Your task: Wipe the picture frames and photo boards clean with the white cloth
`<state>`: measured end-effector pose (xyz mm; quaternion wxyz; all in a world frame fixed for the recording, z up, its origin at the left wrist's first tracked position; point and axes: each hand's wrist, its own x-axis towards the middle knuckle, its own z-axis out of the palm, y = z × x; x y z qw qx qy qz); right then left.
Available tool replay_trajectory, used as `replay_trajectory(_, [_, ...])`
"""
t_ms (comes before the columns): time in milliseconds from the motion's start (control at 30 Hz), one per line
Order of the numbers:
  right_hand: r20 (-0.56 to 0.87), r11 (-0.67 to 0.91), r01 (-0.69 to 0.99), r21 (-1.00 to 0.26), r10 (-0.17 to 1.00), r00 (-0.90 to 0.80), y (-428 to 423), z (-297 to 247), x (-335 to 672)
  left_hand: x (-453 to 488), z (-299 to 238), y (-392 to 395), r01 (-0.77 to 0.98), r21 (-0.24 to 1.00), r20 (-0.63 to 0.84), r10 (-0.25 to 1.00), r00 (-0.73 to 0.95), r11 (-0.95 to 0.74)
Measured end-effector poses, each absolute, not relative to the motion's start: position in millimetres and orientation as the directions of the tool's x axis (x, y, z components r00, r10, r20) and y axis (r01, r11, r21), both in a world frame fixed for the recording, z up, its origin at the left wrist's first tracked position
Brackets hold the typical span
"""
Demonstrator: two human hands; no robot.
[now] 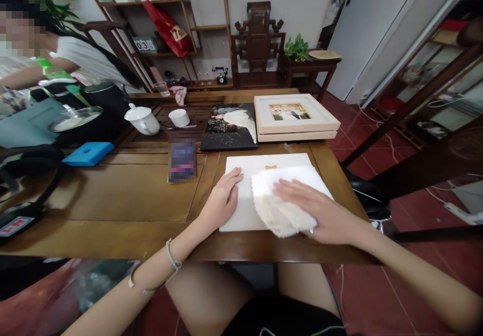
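A white flat board or album cover (249, 170) lies on the wooden table (132, 195) in front of me. My left hand (222, 197) rests flat on the board's left edge, fingers stretched out. My right hand (320, 210) lies flat, fingers spread, on a white cloth (279, 205) that covers the board's right part. A small gold mark (270, 167) shows near the board's far edge.
Behind the board lie a dark photo album (230, 127) and two stacked white picture frames (296, 117). A small dark stand (182, 161), a white teapot (142, 119), a cup (178, 117) and a blue box (88, 153) stand to the left. Another person (75, 57) sits at far left.
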<state>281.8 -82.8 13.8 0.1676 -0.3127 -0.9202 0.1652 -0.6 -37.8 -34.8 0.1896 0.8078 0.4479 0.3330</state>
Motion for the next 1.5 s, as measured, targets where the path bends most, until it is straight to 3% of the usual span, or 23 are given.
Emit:
replay_trajectory(167, [0.267, 0.620, 0.614, -0.488, 0.776, -0.571, -24.3, 7.8, 292.1, 1.5, -35.3, -36.3, 0.606, 0.578, 0.363, 0.837, 0.408, -0.546])
replay_trajectory(300, [0.237, 0.472, 0.669, -0.574, 0.878, -0.416, -14.8, 13.2, 284.7, 1.5, -36.3, -35.0, 0.616, 0.545, 0.380, 0.823, 0.422, -0.568])
replay_trajectory(367, [0.227, 0.493, 0.629, -0.600, 0.860, -0.457, -30.2, 14.4, 277.8, -0.1, -35.7, -34.7, 0.612, 0.545, 0.381, 0.820, 0.427, -0.573])
replay_trajectory(500, [0.271, 0.650, 0.419, -0.634, 0.694, -0.667, -79.0, 14.4, 266.0, -4.9, -33.2, -34.3, 0.593, 0.565, 0.362, 0.818, 0.446, -0.574])
replay_trajectory(600, [0.259, 0.678, 0.341, -0.651, 0.621, -0.740, -96.8, 14.2, 264.7, -7.2, -32.2, -33.7, 0.578, 0.572, 0.353, 0.811, 0.467, -0.582])
replay_trajectory(733, [0.261, 0.656, 0.427, -0.622, 0.688, -0.677, -67.5, 12.4, 270.5, -6.8, -31.7, -33.6, 0.587, 0.583, 0.346, 0.825, 0.447, -0.562])
replay_trajectory(867, [0.192, 0.484, 0.635, -0.603, 0.860, -0.473, -15.9, 16.4, 271.5, -5.6, -30.8, -34.9, 0.599, 0.583, 0.339, 0.834, 0.435, -0.549])
replay_trajectory(933, [0.180, 0.439, 0.679, -0.588, 0.890, -0.419, -2.6, 18.3, 268.8, -5.1, -29.9, -36.0, 0.604, 0.581, 0.333, 0.836, 0.435, -0.546])
replay_trajectory(1133, [0.243, 0.645, 0.582, -0.495, 0.746, -0.620, -48.7, 9.8, 256.5, -3.6, -27.6, -37.7, 0.602, 0.580, 0.333, 0.834, 0.439, -0.548])
replay_trajectory(1267, [0.166, 0.741, 0.535, -0.405, 0.635, -0.754, -90.8, 11.4, 250.6, -4.1, -28.0, -36.7, 0.599, 0.578, 0.332, 0.830, 0.448, -0.554])
replay_trajectory(1367, [0.153, 0.735, 0.546, -0.402, 0.642, -0.752, -81.0, 13.2, 253.3, -5.0, -28.4, -36.2, 0.596, 0.580, 0.328, 0.829, 0.454, -0.556])
replay_trajectory(1500, [0.173, 0.619, 0.671, -0.408, 0.774, -0.609, -30.5, 9.2, 265.1, -5.3, -28.2, -36.7, 0.589, 0.598, 0.320, 0.835, 0.448, -0.544])
